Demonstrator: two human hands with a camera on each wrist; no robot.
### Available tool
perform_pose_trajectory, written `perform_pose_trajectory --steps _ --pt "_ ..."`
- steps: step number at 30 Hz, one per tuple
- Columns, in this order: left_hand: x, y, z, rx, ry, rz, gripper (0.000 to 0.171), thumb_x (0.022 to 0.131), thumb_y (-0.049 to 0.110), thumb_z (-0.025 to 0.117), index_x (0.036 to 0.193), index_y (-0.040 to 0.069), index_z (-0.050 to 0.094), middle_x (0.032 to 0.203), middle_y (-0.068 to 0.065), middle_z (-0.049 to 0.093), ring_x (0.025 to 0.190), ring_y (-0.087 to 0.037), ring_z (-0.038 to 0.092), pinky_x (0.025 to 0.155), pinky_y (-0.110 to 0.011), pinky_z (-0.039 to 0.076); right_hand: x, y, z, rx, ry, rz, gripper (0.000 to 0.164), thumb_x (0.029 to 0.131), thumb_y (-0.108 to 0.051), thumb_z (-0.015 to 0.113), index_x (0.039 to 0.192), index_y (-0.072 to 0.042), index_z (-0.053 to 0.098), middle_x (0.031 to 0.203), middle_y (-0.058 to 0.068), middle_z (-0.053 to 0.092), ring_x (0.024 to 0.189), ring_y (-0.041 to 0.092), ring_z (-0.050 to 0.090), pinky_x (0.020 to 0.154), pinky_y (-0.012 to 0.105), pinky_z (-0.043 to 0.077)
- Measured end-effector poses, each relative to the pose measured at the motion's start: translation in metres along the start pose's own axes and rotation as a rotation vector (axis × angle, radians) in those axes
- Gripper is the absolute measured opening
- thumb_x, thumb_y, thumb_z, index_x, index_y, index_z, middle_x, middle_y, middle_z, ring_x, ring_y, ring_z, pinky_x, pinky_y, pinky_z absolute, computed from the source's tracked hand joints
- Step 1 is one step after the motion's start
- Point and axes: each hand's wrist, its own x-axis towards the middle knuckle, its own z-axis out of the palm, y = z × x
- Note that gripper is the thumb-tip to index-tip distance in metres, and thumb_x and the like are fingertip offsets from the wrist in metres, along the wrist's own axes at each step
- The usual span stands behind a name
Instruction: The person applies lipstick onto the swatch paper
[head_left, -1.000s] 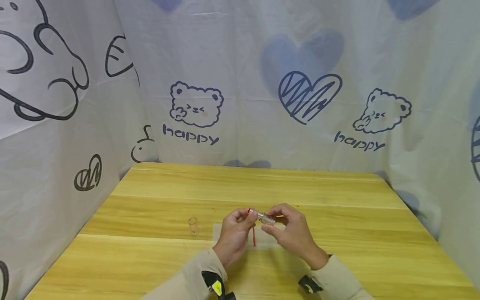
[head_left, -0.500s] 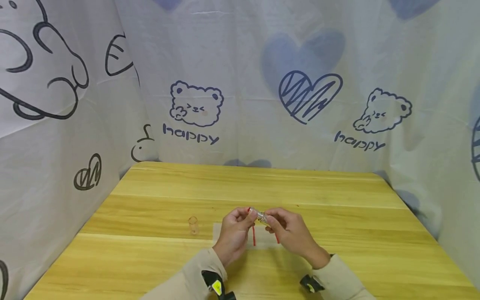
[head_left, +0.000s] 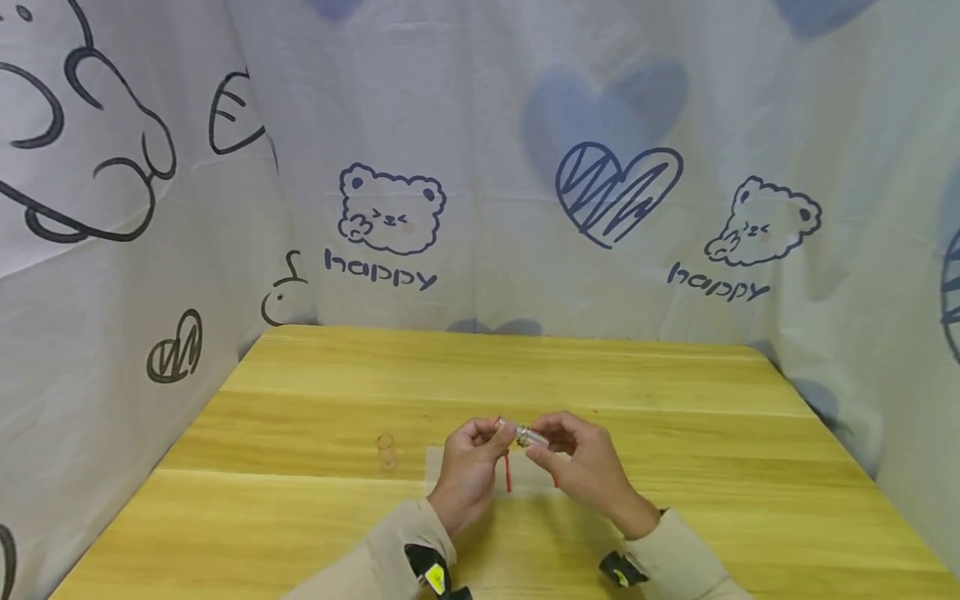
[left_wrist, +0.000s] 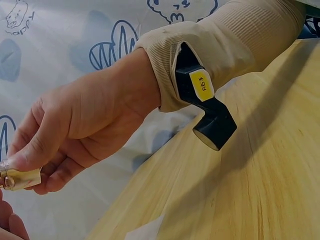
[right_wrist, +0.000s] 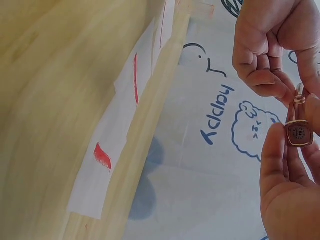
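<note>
A small lipstick with a silvery, clear-looking tube is held between both hands over the table. My left hand pinches its upper end between thumb and fingers, with the tip mostly hidden there. The thumb and fingers of my right hand grip the base. In the right wrist view the square end of the lipstick faces the camera, gold-edged with a dark round mark. The left wrist view catches the shiny golden tube at the right fingertips. Below lies white paper bearing red strokes.
A clear cap stands on the wooden table, left of the paper. White sheeting with drawn bears and hearts hangs behind and beside the table. A black wrist camera sits on the right sleeve.
Half a second ago the right fingers lay further over the lipstick's base; they have since shifted back right, showing more of it. The left hand stays almost in place.
</note>
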Motion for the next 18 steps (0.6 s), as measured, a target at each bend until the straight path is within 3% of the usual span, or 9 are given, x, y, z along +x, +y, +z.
perform_pose_trajectory --steps 8,18 --pt "-0.0008 -0.0018 0.0023 0.029 0.042 -0.001 0.013 0.090 0.002 0.068 0.084 0.005 0.057 0.089 -0.003 0.057 0.081 -0.010 0.054 0.075 -0.024 0.048 0.0006 0.0034 0.0025 -0.039 0.051 -0.129 0.028 0.074 0.004 0.081 0.096 0.000 0.064 0.088 0.006 0.067 0.077 0.014 0.065 0.066 0.029 0.058" --pt "-0.0008 0.0008 0.0010 0.037 0.035 -0.004 0.012 0.089 0.002 0.069 0.084 0.007 0.059 0.086 -0.001 0.059 0.079 -0.009 0.056 0.074 -0.024 0.049 0.0008 0.0057 0.0034 -0.029 0.029 -0.125 0.025 0.077 0.003 0.079 0.096 0.000 0.064 0.088 0.006 0.067 0.076 0.014 0.065 0.065 0.028 0.057"
